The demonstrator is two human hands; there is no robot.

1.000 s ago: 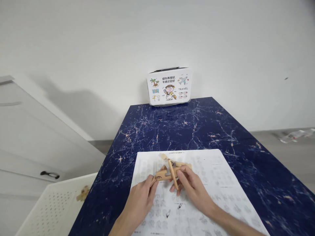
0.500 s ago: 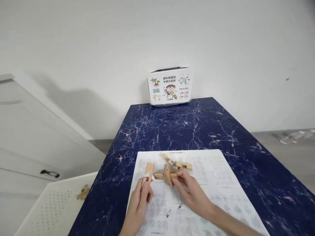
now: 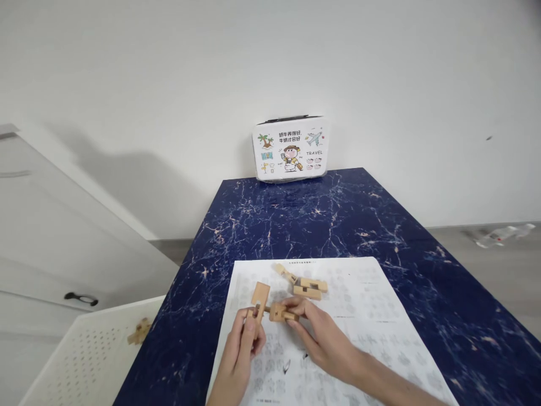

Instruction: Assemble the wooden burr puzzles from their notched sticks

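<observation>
My left hand (image 3: 243,344) pinches a notched wooden puzzle piece (image 3: 261,293) upright over the printed sheet (image 3: 363,349). Between the fingertips of my right hand (image 3: 321,330) is a wooden puzzle piece assembly (image 3: 278,312), a crosspiece on a bar with a dark mark on its face. Its left end meets or passes close to the left hand's piece; I cannot tell whether they touch. Just beyond, several loose wooden puzzle pieces (image 3: 310,292) lie on the sheet, one of them marked with a number.
The sheet lies on a blue marbled table (image 3: 287,220). At the far end a white cartoon case (image 3: 291,149) stands against the wall. Lower left is a white perforated surface (image 3: 91,352) with a small wooden cluster (image 3: 139,331). Clear plastic bottles (image 3: 499,235) lie on the floor at right.
My right hand has moved slightly left and turned its wooden assembly, so the marked face now shows and the bar's end is at the left hand's piece. The left hand stays nearly still.
</observation>
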